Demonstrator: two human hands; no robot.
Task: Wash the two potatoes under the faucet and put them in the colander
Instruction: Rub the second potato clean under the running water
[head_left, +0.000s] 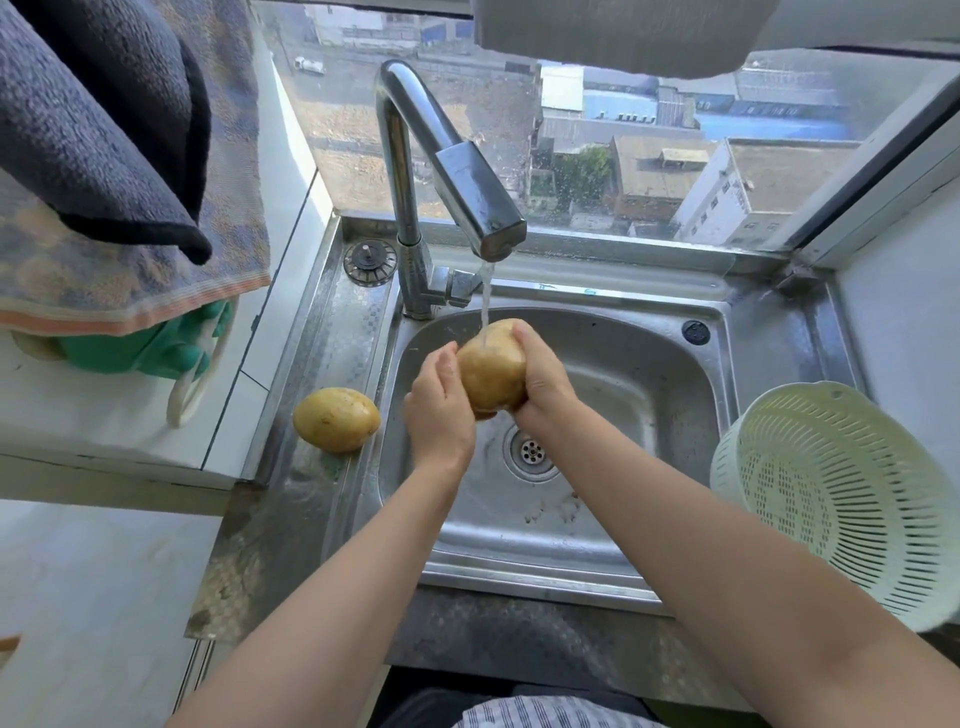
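Daylight comes through a wide window behind the steel counter. Its glass is speckled with droplets and looks down on flat rooftops and a white building. A white tiled ledge runs along the counter's left edge, with a dark blue towel and a faded patterned towel hanging above it.

No text to read

Nothing legible shows. A small teal mark on the sink rim, just beyond the right grip on the potato, is too small to make out. Any marking on the dark round cap, on the sink to the right of that grip, is too blurred to tell.
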